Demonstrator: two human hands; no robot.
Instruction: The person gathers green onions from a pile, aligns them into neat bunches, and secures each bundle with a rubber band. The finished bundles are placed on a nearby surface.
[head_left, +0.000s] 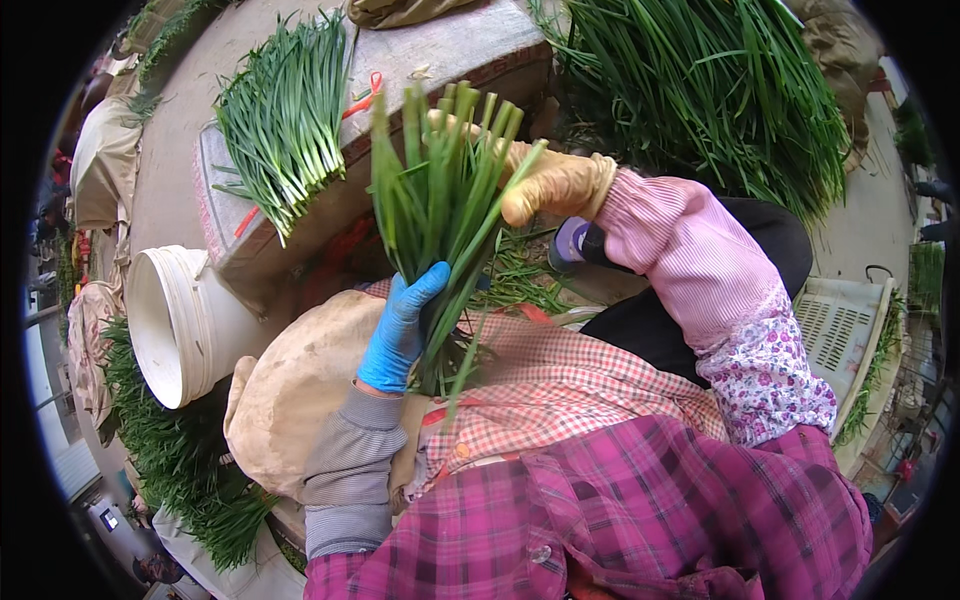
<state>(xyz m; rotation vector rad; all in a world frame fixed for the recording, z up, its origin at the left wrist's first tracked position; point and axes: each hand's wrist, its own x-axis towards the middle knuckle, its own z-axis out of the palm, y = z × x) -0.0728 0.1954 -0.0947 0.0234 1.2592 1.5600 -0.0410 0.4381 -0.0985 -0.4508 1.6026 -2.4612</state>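
My left hand (405, 326), in a blue glove, is closed around the lower part of a bunch of long green leafy stalks (442, 195), held upright over my lap. My right hand (551, 180), in a tan glove, is at the bunch's upper right side, thumb by the outermost stalk; its fingers are partly hidden behind the stalks, so its grip is unclear. Beyond them, a neat pile of garlic chives (289, 112) lies on a cloth-covered block (457, 49), with red ties (364, 96) beside it.
A white plastic bucket (169, 330) lies tipped at the left. A large heap of green leaves (705, 90) stands at the upper right, another (180, 450) at lower left. A pale perforated crate (836, 330) is at the right. Loose leaves (525, 274) lie on the ground near my shoe (568, 244).
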